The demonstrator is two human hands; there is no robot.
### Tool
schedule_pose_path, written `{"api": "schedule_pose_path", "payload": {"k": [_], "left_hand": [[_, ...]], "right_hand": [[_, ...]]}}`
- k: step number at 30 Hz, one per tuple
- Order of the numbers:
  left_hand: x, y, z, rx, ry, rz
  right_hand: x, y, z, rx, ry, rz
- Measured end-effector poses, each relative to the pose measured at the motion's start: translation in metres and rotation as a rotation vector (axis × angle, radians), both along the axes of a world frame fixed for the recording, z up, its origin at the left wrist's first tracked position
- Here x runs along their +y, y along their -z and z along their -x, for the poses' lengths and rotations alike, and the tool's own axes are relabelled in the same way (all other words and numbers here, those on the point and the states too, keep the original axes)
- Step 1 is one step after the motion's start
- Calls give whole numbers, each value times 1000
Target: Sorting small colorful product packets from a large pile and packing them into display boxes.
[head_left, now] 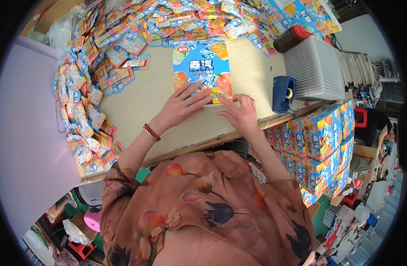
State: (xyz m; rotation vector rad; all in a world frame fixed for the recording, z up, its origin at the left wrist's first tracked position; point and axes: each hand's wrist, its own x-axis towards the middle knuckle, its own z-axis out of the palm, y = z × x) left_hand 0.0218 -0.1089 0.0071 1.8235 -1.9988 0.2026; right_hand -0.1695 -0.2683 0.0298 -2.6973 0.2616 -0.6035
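Lying face up in the middle of the bench (256, 62), in the head view, the blue carton (201, 66) sits just beyond both hands, its printed face turned to the ceiling. Its slightly longer axis runs away from the person, and its short near edge faces the body, roughly along the line of the bench front.

The left hand (183, 106) is the nearer one: it comes in from the lower left and is laid over the carton's near-left part, fingers extended, slightly parted and slanting toward the far right. It appears to rest on the face rather than grip it. The right hand (243, 116) comes up from the lower right to the near-right corner. Its thumb and index finger stand well apart with nothing seen between them; the index tip reaches the corner, though whether it touches or hovers I cannot tell. From these right fingers the carton lies forward and to the left, so the relation that seems to matter most is the near edge and that corner, set between the two hands.

Around them, a heap of colourful packets (117, 55) curves along the left and far sides of the bench. To the right stand a blue tape dispenser (281, 95) and a stack of pale trays (312, 68), both apart from the hands.
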Motion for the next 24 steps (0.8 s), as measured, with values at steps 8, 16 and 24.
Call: {"api": "schedule_pose_path", "payload": {"k": [8,16,24], "left_hand": [[0,5,1,-17,12,37],[0,6,3,-20,-26,86],[-2,7,4,-7,-52,151]], "right_hand": [[1,62,-15,-344,71,113],[-9,27,22,-274,317,-124],[-90,-7,108,-163,974,7]]}}
